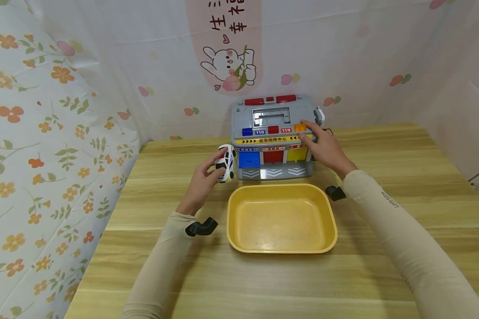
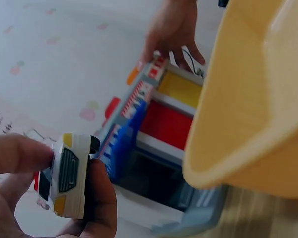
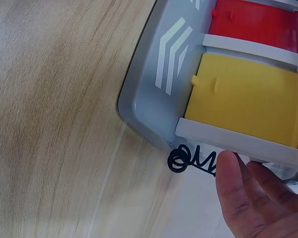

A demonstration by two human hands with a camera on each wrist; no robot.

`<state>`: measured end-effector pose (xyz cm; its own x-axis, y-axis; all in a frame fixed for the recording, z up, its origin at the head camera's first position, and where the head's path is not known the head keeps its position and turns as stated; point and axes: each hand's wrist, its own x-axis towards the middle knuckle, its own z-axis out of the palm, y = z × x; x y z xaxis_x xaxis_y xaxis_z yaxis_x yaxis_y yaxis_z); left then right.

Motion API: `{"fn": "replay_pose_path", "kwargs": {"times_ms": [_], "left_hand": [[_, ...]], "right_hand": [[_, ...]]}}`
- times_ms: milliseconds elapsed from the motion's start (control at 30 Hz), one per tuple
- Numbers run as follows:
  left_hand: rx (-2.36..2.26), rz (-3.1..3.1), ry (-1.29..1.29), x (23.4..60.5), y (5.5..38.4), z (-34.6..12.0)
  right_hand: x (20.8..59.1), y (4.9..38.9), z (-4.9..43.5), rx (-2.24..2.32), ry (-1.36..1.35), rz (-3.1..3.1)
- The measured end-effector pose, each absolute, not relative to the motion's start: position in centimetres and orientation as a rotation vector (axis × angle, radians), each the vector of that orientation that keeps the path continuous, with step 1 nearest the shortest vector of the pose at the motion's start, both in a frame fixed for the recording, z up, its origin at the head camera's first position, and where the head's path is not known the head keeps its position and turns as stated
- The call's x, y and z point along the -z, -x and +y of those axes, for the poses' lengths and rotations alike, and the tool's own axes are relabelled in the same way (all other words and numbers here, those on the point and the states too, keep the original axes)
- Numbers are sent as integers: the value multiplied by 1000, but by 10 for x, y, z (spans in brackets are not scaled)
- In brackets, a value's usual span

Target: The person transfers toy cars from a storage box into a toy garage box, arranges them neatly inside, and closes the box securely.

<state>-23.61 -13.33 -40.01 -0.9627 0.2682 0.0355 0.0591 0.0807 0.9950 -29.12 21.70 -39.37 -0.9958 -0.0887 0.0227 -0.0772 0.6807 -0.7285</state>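
My left hand (image 1: 205,179) holds a white toy police car (image 1: 225,164) between thumb and fingers, beside the left end of a grey toy garage (image 1: 273,173). In the left wrist view, the car's front (image 2: 69,173) with its dark grille faces the camera. The garage's blue door (image 2: 126,144) is swung up from a dark bay (image 2: 156,176); its red door (image 1: 273,157) and yellow door (image 3: 246,96) are down. At the garage's upper right corner, my right hand (image 1: 327,148) grips the roof edge by an orange light (image 1: 300,127), with other fingers (image 3: 233,188) along the side.
A yellow plastic tub (image 1: 281,251) stands on the wooden table (image 1: 175,274) just in front of the garage. A black coiled cord (image 3: 181,157) hangs at the garage's right side. Behind the table is a patterned cloth (image 1: 159,57).
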Motion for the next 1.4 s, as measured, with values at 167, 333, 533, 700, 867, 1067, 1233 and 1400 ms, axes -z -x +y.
{"fn": "replay_pose_path", "kwargs": {"times_ms": [167, 333, 533, 700, 867, 1067, 1233, 1400], "left_hand": [[-1964, 2208, -316, 413, 244, -138], [-1890, 2262, -310, 423, 249, -141], [-1697, 2345, -375, 433, 255, -137], [-1555, 2354, -411, 445, 261, -128], [-1474, 2309, -387, 446, 264, -117], [-1493, 2221, -345, 446, 271, -111], [-1556, 2185, -363, 446, 276, -110], [-1520, 2273, -398, 448, 283, -103]], "right_hand": [[395, 291, 217, 1256, 141, 2874], [396, 291, 217, 1263, 150, 2873], [398, 291, 217, 1280, 158, 2878], [400, 292, 218, 1289, 159, 2879], [402, 293, 218, 1307, 168, 2876], [402, 294, 214, 1288, 166, 2879], [402, 293, 211, 1289, 174, 2873], [402, 292, 215, 1299, 156, 2888]]}}
